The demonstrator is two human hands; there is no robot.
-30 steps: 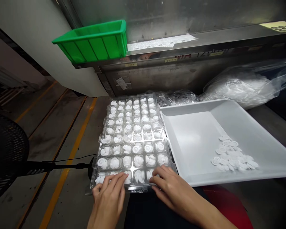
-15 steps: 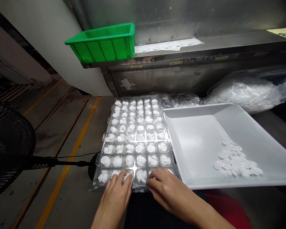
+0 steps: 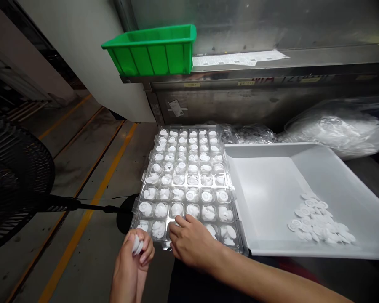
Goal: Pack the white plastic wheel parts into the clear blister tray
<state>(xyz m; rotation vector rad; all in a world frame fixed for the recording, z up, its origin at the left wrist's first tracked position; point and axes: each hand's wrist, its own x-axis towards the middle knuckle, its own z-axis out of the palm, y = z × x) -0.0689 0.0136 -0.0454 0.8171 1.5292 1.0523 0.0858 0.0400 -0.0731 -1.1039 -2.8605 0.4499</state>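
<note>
A clear plastic tray [image 3: 185, 185] with rows of square pockets lies in front of me, its pockets filled with small white round plastic discs [image 3: 192, 194]. My left hand [image 3: 134, 252] is just off the tray's near left corner, fingers closed around a short stack of white discs [image 3: 137, 245]. Over the front row, my right hand [image 3: 194, 242] bends its fingers down into a pocket near the middle. Its fingertips are partly hidden, and I cannot see what they hold.
To the right stands a grey-white bin [image 3: 262, 189] with a loose pile of white discs [image 3: 320, 221]. Behind it lie clear plastic bags [image 3: 337, 126]. A green crate [image 3: 151, 50] and paper sheets [image 3: 240, 58] rest on the metal shelf. A black fan [image 3: 15, 185] stands at the left.
My left hand has left the front row and moved toward me and left, now holding a stack of discs. My right hand has shifted left along that row. The view has turned slightly.
</note>
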